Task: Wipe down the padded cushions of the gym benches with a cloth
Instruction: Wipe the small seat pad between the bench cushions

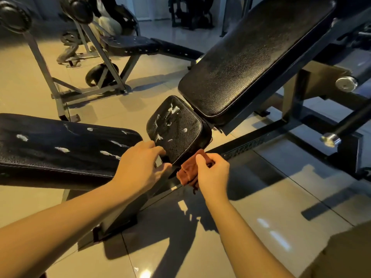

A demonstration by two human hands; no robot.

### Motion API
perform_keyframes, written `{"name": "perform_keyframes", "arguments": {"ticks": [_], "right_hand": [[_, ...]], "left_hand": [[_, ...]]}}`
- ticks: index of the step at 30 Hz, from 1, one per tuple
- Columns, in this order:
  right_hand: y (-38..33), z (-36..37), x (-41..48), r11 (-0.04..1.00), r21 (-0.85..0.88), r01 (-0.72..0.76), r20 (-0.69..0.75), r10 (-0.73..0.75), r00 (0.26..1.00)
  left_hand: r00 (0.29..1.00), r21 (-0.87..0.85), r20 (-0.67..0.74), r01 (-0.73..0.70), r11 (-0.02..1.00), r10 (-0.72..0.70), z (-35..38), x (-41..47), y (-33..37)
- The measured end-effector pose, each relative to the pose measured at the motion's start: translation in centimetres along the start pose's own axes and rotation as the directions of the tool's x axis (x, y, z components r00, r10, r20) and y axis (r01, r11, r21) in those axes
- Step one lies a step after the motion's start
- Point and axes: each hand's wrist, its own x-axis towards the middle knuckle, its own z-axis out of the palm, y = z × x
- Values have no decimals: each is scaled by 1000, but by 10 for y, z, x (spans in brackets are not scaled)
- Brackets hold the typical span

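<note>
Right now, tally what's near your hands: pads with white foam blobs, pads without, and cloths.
Pads with white foam blobs: 2 (small seat pad, long pad at left)
Pads without blobs: 1 (big inclined backrest pad)
Cloths: 1 (brown cloth, gripped in the right hand)
Total: 4

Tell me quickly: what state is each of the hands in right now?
Left hand: closed, gripping the near edge of the small seat pad.
Right hand: closed, holding the bunched brown cloth just below that pad.
</note>
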Motion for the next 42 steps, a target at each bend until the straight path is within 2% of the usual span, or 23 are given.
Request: {"name": "perform_keyframes", "arguments": {"ticks": [4, 6, 9, 14, 19, 22, 24, 28, 31, 33, 37, 42], "right_hand": [[-34, -11, 22, 983, 121, 135, -160, -114, 981], [-32, -8, 21, 985, 130, 112, -141, -93, 986], [-9, 2, -2, 996, 78, -40, -9, 41, 999], [-32, -9, 23, 987, 148, 67, -137, -46, 989], [-14, -5, 5, 999, 45, -30, 32, 28, 999], [-33, -11, 19, 994, 85, 67, -91, -59, 994], [-38, -11, 20, 992, 72, 103, -97, -96, 991], [-24, -7, -4, 999, -36, 23, 67, -21, 998], [-38, -10, 12, 994, 3, 111, -86, -110, 990], [-39, -10, 16, 991, 4, 130, -110, -129, 986], [-22, -4, -3, 987, -155, 42, 62, -33, 998], [-37, -19, 34, 988, -41, 152, -146, -156, 977]], "left_hand": [[998, -71, -51, 42, 997, -46, -1, 1, 3], [998, -47, -61, 26, 999, -29, -1, 2, 8], [996, -50, -75, 43, 998, -46, -2, 3, 12], [998, -55, -46, 32, 998, -34, -4, 11, 19], [997, -83, -48, 52, 995, -56, -5, 8, 20], [998, -92, -34, 57, 994, -60, -6, 11, 21], [997, -86, -37, 65, 994, -68, -5, 12, 21], [995, -95, -32, 86, 992, -89, -6, 9, 20], [996, -103, -16, 90, 991, -92, -6, 13, 20], [995, -113, -11, 93, 989, -94, -7, 13, 20], [993, -137, -9, 119, 983, -121, -8, 11, 21], [992, -150, 17, 126, 981, -124, -10, 15, 21]]}}
